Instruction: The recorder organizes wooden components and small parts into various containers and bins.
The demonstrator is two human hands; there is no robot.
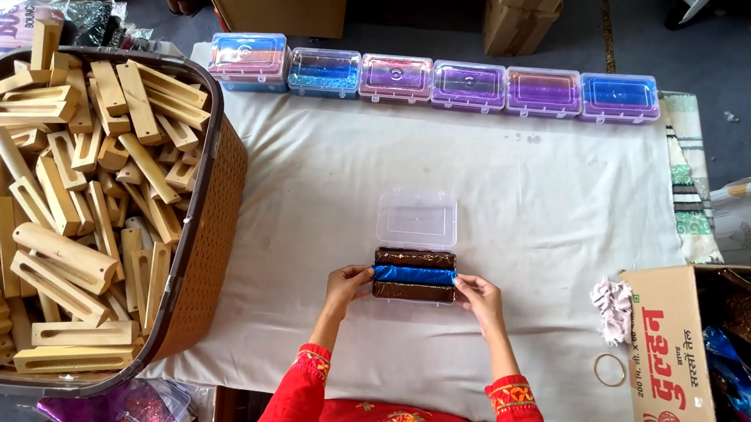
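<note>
White cloth [520, 187] covers the work surface mid-frame, w/ grey floor and cardboard cartons along the top edge. Centre of frame sits a small clear plastic box [416, 257], lid flipped open toward the top, base packed w/ three foil-wrapped bars [414, 275]: brown, blue, brown, lying side by side. Left hand [347, 282] presses the box's left end, right hand [479, 296] the right end; fingers are bent against the sides and bar ends, touching and steadying rather than lifting, no closed fist on either. Top of frame: a row of six shut boxes [435, 82], already filled w/ coloured bars, touching end to end. Left third: big brown basket [216, 190] heaped w/ wooden blocks [63, 204]. Lower right: open carton [676, 369] w/ shiny foil pieces, a pink rag [614, 306] and a rubber band [609, 370] just beside it. Risks, as I judge: bars look tight in the base, so uneven pressure from one side could pop the middle blue one up or tilt it, and the lid then wouldn't shut flat. Foil could snag or tear on the box rim. Cloth is loose, so a push could slide the box or bunch the fabric under it.
</note>
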